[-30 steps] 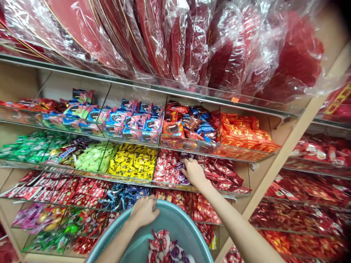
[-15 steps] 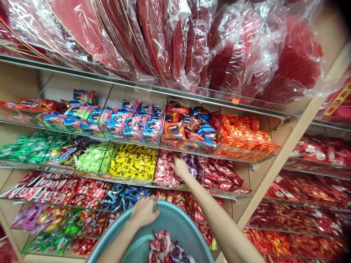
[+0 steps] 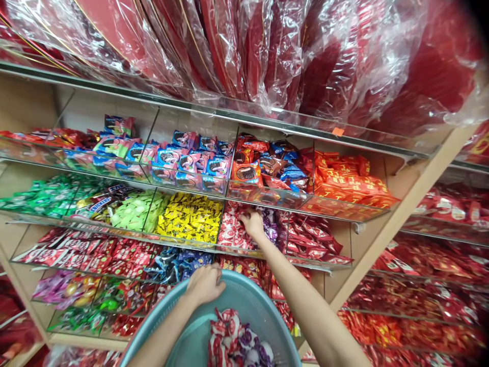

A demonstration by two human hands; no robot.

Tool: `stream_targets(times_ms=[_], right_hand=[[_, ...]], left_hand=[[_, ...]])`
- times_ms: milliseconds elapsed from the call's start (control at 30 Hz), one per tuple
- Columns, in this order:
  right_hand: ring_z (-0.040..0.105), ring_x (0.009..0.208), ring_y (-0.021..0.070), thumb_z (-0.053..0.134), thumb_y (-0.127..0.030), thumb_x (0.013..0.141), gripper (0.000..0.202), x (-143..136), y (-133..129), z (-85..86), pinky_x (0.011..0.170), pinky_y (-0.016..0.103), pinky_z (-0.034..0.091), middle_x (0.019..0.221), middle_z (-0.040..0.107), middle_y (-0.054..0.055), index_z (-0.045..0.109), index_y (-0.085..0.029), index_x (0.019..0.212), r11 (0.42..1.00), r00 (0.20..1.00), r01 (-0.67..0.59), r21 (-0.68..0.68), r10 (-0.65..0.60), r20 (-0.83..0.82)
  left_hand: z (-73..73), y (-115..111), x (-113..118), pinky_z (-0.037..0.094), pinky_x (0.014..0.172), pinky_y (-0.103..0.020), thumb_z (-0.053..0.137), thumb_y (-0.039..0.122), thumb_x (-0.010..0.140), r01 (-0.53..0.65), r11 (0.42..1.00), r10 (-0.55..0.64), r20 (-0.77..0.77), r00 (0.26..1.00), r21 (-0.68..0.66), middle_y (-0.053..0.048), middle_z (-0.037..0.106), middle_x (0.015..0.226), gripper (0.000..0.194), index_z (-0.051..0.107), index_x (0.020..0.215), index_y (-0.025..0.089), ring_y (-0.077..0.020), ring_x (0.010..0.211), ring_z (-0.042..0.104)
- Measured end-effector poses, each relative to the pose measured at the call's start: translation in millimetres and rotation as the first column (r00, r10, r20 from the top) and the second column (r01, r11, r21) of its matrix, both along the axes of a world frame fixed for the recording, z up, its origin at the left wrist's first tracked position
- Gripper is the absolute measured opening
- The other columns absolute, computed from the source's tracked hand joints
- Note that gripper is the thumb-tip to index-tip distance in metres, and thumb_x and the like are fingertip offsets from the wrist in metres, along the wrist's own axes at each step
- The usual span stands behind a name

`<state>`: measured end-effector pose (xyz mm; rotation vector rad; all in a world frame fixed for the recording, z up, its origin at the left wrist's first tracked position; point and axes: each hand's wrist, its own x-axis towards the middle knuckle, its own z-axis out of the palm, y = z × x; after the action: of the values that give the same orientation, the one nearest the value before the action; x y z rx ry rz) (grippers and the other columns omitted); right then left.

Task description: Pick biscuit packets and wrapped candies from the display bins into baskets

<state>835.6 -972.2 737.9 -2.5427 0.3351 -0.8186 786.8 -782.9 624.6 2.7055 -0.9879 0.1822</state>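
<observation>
My left hand (image 3: 206,284) is closed over the rim of a teal plastic basket (image 3: 267,306) at the bottom centre. Red-and-white and purple-and-white wrapped candies (image 3: 239,339) lie inside it. Beyond the basket, my right hand (image 3: 252,224) reaches into a shelf compartment, among red-and-white candies (image 3: 232,229) on its left and purple ones (image 3: 270,227) on its right. Its fingers are bent down at the red-and-white candies; whether they hold any is too small to tell.
Yellow candies (image 3: 189,219) fill the compartment to the left, and dark red packets (image 3: 311,234) lie to the right. A glass shelf (image 3: 267,201) with blue and orange packets runs above my right hand. Plastic-wrapped red items (image 3: 214,46) hang over the top shelf edge.
The view has shifted slightly, with the shelves appearing a little higher. My right hand stays in the same compartment with its fingers slightly moved, and my left hand remains on the basket rim.
</observation>
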Motion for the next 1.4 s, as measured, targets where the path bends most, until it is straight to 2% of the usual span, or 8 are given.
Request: stream_targets(times_ms=[300, 467, 567, 667, 833, 933, 1133, 1400], right_hand=[[0.056, 0.084, 0.0199, 0.052, -0.040, 0.078, 0.031, -38, -8, 13.5, 0.076, 0.030, 0.043, 0.088, 0.063, 0.008, 0.064, -0.016, 0.092, 0.992, 0.984, -0.078, 0.101, 0.060, 0.167], [0.053, 0.096, 0.0195, 0.055, -0.039, 0.077, 0.027, -106, -1, 7.3, 0.085, 0.033, 0.042, 0.101, 0.058, 0.008, 0.062, -0.019, 0.095, 0.923, 0.891, -0.346, 0.168, 0.267, 0.368], [0.052, 0.099, 0.0189, 0.055, -0.036, 0.079, 0.021, -150, 7, -10.7, 0.086, 0.033, 0.042, 0.104, 0.056, 0.007, 0.061, -0.022, 0.094, 0.877, 0.885, -0.421, 0.232, 0.341, 0.317], [0.051, 0.102, 0.0186, 0.054, -0.035, 0.081, 0.018, -177, 13, -42.6, 0.087, 0.032, 0.043, 0.105, 0.054, 0.007, 0.061, -0.024, 0.093, 0.823, 0.889, -0.457, 0.338, 0.410, 0.203], [0.052, 0.097, 0.0187, 0.055, -0.034, 0.080, 0.017, -184, 13, -107.4, 0.087, 0.032, 0.041, 0.098, 0.056, 0.005, 0.062, -0.023, 0.092, 0.815, 0.887, -0.423, 0.395, 0.462, -0.003], [0.054, 0.089, 0.0188, 0.057, -0.034, 0.078, 0.019, -179, 13, -133.4, 0.082, 0.031, 0.042, 0.091, 0.057, 0.004, 0.064, -0.022, 0.090, 0.835, 0.883, -0.377, 0.401, 0.455, -0.118], [0.055, 0.081, 0.0187, 0.056, -0.030, 0.076, 0.014, -163, 21, -149.7, 0.074, 0.029, 0.042, 0.081, 0.057, 0.003, 0.064, -0.020, 0.082, 0.878, 0.848, -0.323, 0.353, 0.434, -0.303], [0.053, 0.104, 0.0207, 0.050, -0.018, 0.078, 0.030, -157, 36, -171.6, 0.090, 0.031, 0.040, 0.108, 0.055, 0.009, 0.059, -0.021, 0.107, 0.958, 0.854, -0.228, 0.175, 0.283, -0.436]], left_hand=[[3.1, -1, -2, 0.037, 0.063, -0.028, 0.045, 0.033, 0.075, -0.007, 1.000, 0.007, -0.028, 1.000, 0.013, -0.002, 0.063, 0.083, 0.019, 0.053, 0.062, 0.021, -0.0180, 0.073, 0.059], [7.1, -3, -5, 0.038, 0.065, -0.027, 0.045, 0.033, 0.075, -0.041, 0.999, 0.043, -0.078, 0.996, 0.029, -0.002, 0.064, 0.084, 0.019, 0.053, 0.063, 0.020, -0.0172, 0.074, 0.060], [7.2, -4, -4, 0.038, 0.064, -0.028, 0.045, 0.034, 0.075, -0.033, 0.999, 0.035, -0.074, 0.997, 0.033, -0.002, 0.064, 0.085, 0.020, 0.054, 0.063, 0.020, -0.0171, 0.074, 0.059], [6.0, -4, -4, 0.037, 0.063, -0.028, 0.044, 0.034, 0.075, -0.009, 0.999, 0.011, -0.044, 0.999, 0.034, -0.002, 0.063, 0.084, 0.021, 0.054, 0.063, 0.021, -0.0175, 0.073, 0.058], [6.3, -4, -5, 0.037, 0.066, -0.029, 0.043, 0.034, 0.076, -0.008, 0.999, 0.010, -0.047, 0.999, 0.044, -0.003, 0.062, 0.084, 0.021, 0.054, 0.063, 0.021, -0.0182, 0.075, 0.058], [7.6, -4, -6, 0.038, 0.067, -0.028, 0.045, 0.034, 0.075, -0.032, 0.998, 0.035, -0.064, 0.997, 0.048, -0.003, 0.063, 0.085, 0.020, 0.055, 0.063, 0.021, -0.0178, 0.075, 0.058], [5.9, -5, -5, 0.036, 0.065, -0.028, 0.044, 0.033, 0.075, -0.017, 0.999, 0.018, -0.029, 0.999, 0.040, -0.002, 0.062, 0.083, 0.019, 0.053, 0.062, 0.021, -0.0175, 0.073, 0.058], [1.7, -3, -2, 0.033, 0.058, -0.028, 0.044, 0.034, 0.075, 0.016, 0.999, -0.017, 0.021, 1.000, 0.033, -0.001, 0.061, 0.078, 0.021, 0.048, 0.059, 0.020, -0.0157, 0.067, 0.057]])
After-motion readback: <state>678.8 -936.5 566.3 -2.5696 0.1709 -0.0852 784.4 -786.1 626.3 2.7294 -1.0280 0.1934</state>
